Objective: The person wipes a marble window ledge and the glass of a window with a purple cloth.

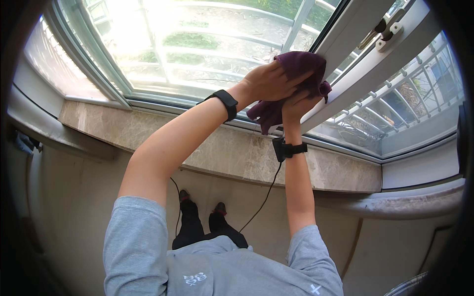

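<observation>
A dark purple cloth (301, 62) is bunched against the white stile of the window sash (342, 33). My left hand (269, 80) grips it from the left, fingers pointing right across the folds. Just below, my right hand (299, 103) holds the lower part of the same cloth, with the forearm rising from the sill side. A loose end of fabric hangs down towards the bottom track. Part of the stile and the glass edge is hidden behind the cloth and hands.
A brown marble sill (229, 148) runs beneath the window. At upper right, a window latch (387, 35) projects from the frame. White metal bars (229, 33) stand outside the glass. A black cable (268, 196) hangs from my right wrist strap (290, 149).
</observation>
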Tool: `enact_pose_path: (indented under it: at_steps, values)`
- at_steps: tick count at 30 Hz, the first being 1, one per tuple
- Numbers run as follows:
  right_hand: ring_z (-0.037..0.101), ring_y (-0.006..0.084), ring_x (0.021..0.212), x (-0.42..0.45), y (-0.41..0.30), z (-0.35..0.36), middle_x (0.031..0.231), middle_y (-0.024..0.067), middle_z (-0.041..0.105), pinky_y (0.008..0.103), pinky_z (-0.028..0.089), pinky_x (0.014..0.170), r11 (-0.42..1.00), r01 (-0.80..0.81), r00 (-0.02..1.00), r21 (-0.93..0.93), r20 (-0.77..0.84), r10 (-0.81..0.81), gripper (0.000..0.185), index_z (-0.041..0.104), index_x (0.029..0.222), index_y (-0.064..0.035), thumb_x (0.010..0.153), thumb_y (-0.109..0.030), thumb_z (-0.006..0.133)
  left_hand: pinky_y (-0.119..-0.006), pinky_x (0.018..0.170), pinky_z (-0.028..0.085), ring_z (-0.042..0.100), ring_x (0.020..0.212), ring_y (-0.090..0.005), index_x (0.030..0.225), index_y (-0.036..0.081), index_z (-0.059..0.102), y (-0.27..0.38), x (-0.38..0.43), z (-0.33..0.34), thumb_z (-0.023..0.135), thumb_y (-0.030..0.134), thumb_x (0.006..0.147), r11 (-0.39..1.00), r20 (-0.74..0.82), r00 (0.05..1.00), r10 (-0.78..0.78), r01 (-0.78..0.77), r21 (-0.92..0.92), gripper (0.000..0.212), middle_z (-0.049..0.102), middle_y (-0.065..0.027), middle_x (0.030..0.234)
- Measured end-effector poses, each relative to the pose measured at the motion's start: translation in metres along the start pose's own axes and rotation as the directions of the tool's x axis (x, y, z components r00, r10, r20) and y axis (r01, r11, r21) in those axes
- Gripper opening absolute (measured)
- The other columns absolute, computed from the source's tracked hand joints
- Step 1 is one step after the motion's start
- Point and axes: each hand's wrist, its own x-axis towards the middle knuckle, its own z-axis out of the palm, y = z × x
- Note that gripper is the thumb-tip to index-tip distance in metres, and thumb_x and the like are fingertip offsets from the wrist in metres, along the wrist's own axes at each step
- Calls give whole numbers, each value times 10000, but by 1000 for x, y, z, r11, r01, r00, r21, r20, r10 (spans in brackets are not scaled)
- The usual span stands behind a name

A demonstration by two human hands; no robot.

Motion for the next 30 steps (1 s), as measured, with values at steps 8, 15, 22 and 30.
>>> enact_pose_path:
  at_steps: [8,15,22,30]
  values:
    - [531,476,1081,-109,23,-30,1183,304,534,501,428,936,969,-150,942,-197,268,201,390,479,1251,97,904,-70,541,-366,1172,306,468,1336,-230,1408,149,529,54,-97,15,524,267,918,979,257,966,25,29,-202,504,529,-114,1410]
    - [605,441,976,-78,-3,-91,1070,264,615,446,503,838,967,-56,900,-247,407,156,458,554,1240,40,806,-19,690,-469,1168,311,453,1330,-406,1419,-80,422,53,-116,-74,520,132,840,886,438,858,-270,400,-237,625,472,-281,1406]
    - [626,300,1007,-13,-44,-57,1100,145,641,417,474,920,852,429,888,-301,312,-337,523,563,1352,-62,847,-111,694,-558,1092,355,458,1214,-551,1388,-168,371,19,-48,-95,585,185,832,808,199,821,-536,567,-162,692,454,-389,1298]
    - [645,290,1083,-102,43,-27,1150,151,675,406,494,946,748,662,390,-47,874,-290,359,636,1217,-60,891,-172,533,-486,1134,325,523,1194,-355,1219,-2,626,36,-178,-46,564,203,825,953,485,874,-25,168,-254,448,617,-187,1152]
